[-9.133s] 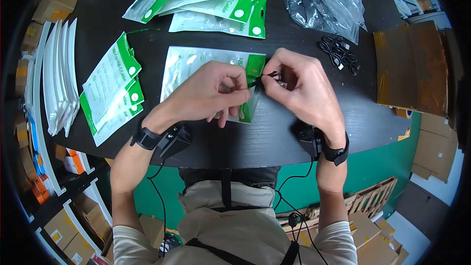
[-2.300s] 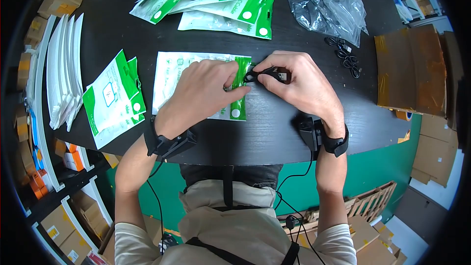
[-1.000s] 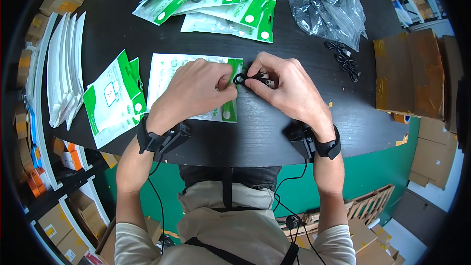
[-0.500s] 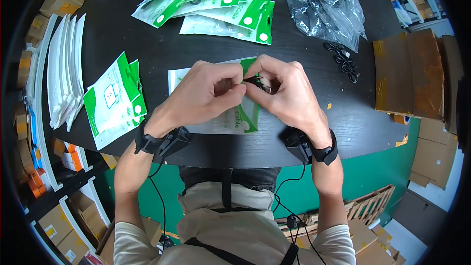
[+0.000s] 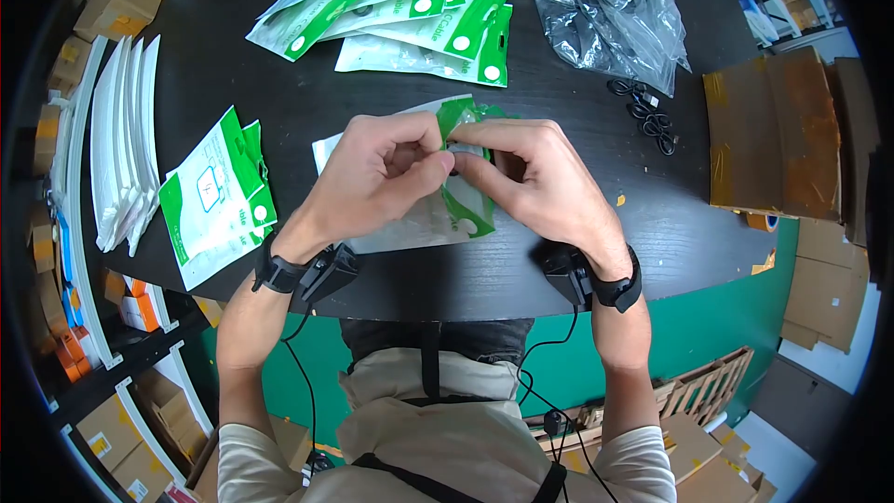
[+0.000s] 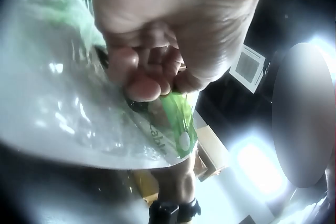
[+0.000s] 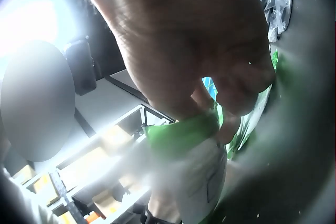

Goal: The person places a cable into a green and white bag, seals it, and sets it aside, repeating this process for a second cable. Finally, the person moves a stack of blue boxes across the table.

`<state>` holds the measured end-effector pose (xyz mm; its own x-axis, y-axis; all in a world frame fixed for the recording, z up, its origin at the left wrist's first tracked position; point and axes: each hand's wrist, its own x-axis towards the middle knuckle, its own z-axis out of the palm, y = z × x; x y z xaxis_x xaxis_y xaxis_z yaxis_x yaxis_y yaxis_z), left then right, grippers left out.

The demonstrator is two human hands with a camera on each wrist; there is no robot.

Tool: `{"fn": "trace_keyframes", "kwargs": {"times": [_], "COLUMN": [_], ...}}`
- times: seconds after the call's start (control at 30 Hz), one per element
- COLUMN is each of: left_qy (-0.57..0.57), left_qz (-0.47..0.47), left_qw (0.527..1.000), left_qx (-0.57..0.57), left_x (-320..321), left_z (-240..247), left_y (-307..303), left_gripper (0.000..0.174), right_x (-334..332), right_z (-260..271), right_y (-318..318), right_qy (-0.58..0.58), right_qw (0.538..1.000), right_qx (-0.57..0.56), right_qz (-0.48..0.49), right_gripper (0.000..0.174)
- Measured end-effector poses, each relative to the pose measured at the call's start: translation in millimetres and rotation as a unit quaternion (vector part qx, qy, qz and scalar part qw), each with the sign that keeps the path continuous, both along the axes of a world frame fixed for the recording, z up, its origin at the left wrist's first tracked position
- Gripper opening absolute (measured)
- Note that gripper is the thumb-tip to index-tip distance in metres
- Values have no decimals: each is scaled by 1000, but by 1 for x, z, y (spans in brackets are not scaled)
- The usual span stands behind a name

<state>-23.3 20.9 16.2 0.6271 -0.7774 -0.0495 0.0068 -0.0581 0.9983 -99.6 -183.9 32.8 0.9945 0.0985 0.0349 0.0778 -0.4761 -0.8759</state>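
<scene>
A clear-and-white cable packaging bag (image 5: 410,231) with a green header lies between both hands, its green end lifted and spread. My left hand (image 5: 372,172) pinches the bag's edge at the header between thumb and index finger. Thumb and index finger of my right hand (image 5: 554,177) meet at the bag's mouth, around a black USB cable mostly hidden by fingers and film. In the left wrist view, a dark bit of the cable (image 6: 137,106) shows by the fingertips. The right wrist view has the right hand (image 7: 194,45) against the bag's green strip (image 7: 181,136).
Filled green-and-white bags (image 5: 419,51) are piled at the back, beside clear plastic bags (image 5: 605,19). Coiled black cables (image 5: 643,114) lie back right, near a cardboard box (image 5: 778,140). More flat bags (image 5: 214,196) and white envelopes (image 5: 126,144) are at left.
The bag was lifted from the table and its green end opened. The right hand moved left with the black cable to the bag's mouth, where the cable became mostly hidden.
</scene>
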Motion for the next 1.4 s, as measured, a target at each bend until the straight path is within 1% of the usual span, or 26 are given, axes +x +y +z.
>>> {"fn": "trace_keyframes", "kwargs": {"times": [0.03,0.2,0.3,0.47,0.57,0.6,0.7,0.73,0.83,0.87,0.93,0.97,1.0,1.07,1.1,1.13,1.23,1.27,1.37,1.4], "left_qy": [10,11,-2,-15,-3,-7,-46,-56,-160,-167,-257,-300,-304,-451,-519,-524,-654,-658,-724,-726], "left_qz": [-6,-26,-39,-33,-19,-27,-47,-53,-47,-50,-40,-34,-36,-12,2,7,80,83,86,85], "left_qw": [1000,1000,999,999,999,999,997,996,980,979,951,932,930,851,799,795,677,672,616,618], "left_qx": [-11,-3,-9,-7,28,26,38,35,106,104,167,199,201,270,302,306,329,330,298,291], "left_x": [-2,-5,-8,-11,-10,-9,-8,-9,-20,-25,-38,-44,-52,-67,-72,-74,-79,-76,-51,-46], "left_z": [1,1,-1,2,3,2,-2,0,7,14,39,52,64,86,91,93,98,97,88,88], "left_y": [0,0,-1,-3,-1,0,2,-1,-5,-6,-7,-6,-5,-1,0,-1,-6,-5,-2,-1], "left_gripper": [25,25,25,24,23,23,24,24,18,18,13,14,14,25,32,32,45,45,53,53], "right_x": [0,-1,-2,-1,0,-2,-4,-4,-4,-5,-10,-11,-11,-5,-2,-1,-1,0,-4,-10], "right_z": [-1,-5,-2,-5,-10,-11,-13,-14,-19,-17,-14,-14,-13,-12,-11,-10,-11,-11,-7,-1], "right_y": [1,1,2,3,0,-1,-5,-6,-9,-10,-10,-10,-11,-16,-17,-19,-29,-27,-23,-29], "right_qy": [-17,-32,-34,-41,-50,-54,11,3,102,95,57,39,34,-11,-34,-41,-76,-81,-93,-95], "right_qw": [1000,999,997,997,998,998,991,991,974,975,985,988,989,990,980,979,948,947,924,926], "right_qx": [2,-2,-59,-47,-11,-12,-29,-34,-76,-79,-72,-66,-65,89,165,166,286,286,347,343], "right_qz": [-2,-8,-20,-34,22,15,132,126,188,184,149,133,131,110,102,108,118,121,129,123], "right_gripper": [22,20,17,16,13,13,16,16,18,18,21,23,23,25,26,26,30,30,25,25]}}
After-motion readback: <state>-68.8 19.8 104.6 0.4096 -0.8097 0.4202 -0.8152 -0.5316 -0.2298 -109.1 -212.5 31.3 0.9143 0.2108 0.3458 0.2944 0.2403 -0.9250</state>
